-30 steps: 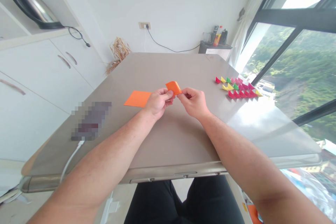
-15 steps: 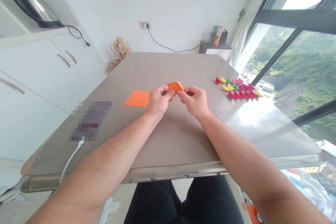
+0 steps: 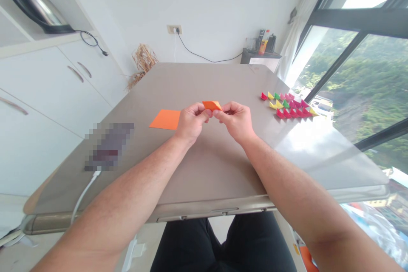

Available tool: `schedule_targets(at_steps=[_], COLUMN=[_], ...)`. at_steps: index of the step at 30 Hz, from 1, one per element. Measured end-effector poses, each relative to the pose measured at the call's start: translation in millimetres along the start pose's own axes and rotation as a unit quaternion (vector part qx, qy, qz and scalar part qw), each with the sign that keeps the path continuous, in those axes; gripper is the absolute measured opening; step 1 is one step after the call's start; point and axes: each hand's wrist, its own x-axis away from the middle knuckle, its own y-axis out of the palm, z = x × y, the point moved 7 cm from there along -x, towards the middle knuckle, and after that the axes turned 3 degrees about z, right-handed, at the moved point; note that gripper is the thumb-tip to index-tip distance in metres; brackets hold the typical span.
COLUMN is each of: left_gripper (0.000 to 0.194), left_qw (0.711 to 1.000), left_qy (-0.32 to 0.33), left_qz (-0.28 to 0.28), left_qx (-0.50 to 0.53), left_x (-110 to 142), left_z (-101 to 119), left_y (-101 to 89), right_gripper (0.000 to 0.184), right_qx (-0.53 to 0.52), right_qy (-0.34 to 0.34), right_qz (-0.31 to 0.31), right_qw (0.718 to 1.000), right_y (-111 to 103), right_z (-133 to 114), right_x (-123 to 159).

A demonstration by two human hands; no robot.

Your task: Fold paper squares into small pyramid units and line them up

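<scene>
Above the middle of the table, a small folded piece of orange paper is pinched between both hands. My left hand grips its left side with thumb and fingers. On the other side, my right hand is closed on the lower right corner, its thumb near the left thumb. The fingers behind the paper are partly hidden. A flat orange sheet lies on the table just left of my left hand, which covers its right end.
Several small folded paper boats in red, pink, yellow and green stand in rows at the right of the table. A blurred-out dark device with a white cable lies at the left.
Both hands keep hold of the folded orange paper, which looks slightly flatter and tipped. The right thumb has shifted a little left along its lower edge. The camera view has moved slightly.
</scene>
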Motion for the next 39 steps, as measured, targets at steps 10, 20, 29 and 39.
schedule_targets(at_steps=[10, 20, 29, 39], left_gripper=[0.021, 0.018, 0.019, 0.016], left_qw=[1.000, 0.999, 1.000, 0.998], left_qy=[-0.001, -0.003, -0.007, -0.033], left_qz=[-0.003, 0.008, -0.007, -0.046], left_qx=[0.012, -0.034, -0.020, -0.015], left_x=[-2, 1, 2, 4], left_z=[2, 0, -3, -8], left_y=[-2.6, -1.9, 1.6, 5.6], right_gripper=[0.032, 0.029, 0.025, 0.023], right_qx=[0.008, 0.047, 0.063, 0.114], right_qy=[0.011, -0.007, -0.030, -0.042], right_qz=[0.006, 0.040, 0.060, 0.079], right_qw=[1.000, 0.998, 0.996, 0.990], right_y=[-3, -6, -6, -10], right_z=[1, -3, -4, -9], right_x=[-1, 0, 5, 6])
